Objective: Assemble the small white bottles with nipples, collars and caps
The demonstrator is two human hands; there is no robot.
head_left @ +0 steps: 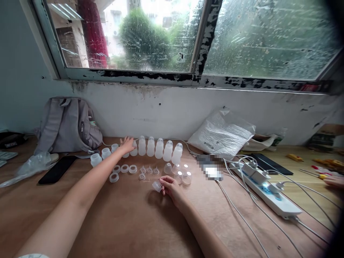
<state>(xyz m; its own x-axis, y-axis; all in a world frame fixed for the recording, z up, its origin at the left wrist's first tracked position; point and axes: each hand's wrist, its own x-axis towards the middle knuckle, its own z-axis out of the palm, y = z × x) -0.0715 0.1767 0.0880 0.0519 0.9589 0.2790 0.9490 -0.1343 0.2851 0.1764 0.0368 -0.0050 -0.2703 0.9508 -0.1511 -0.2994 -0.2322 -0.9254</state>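
Note:
My left hand (127, 145) reaches over the back row of small translucent bottles, fingers spread, its fingertips at the top of one bottle (133, 152). Whether they touch it is unclear. Open-necked bottles (106, 153) stand to its left, and capped bottles (159, 148) stand upright to its right. In front of me, my right hand (170, 187) pinches a small clear plastic bottle part (156, 186) above the table. Between the hands lie white collar rings (124, 168) and pointed silicone teats (149, 170). Clear domed covers (168, 168) and round discs (186, 178) are just beyond my right hand.
A grey backpack (68, 125), a black phone (57, 170) and a plastic bag (37, 165) are at the left. To the right are a silvery pouch (223, 132), a power strip (276, 202) with cables, and a black tablet (271, 163). Another person's hand (334, 182) shows at the right edge.

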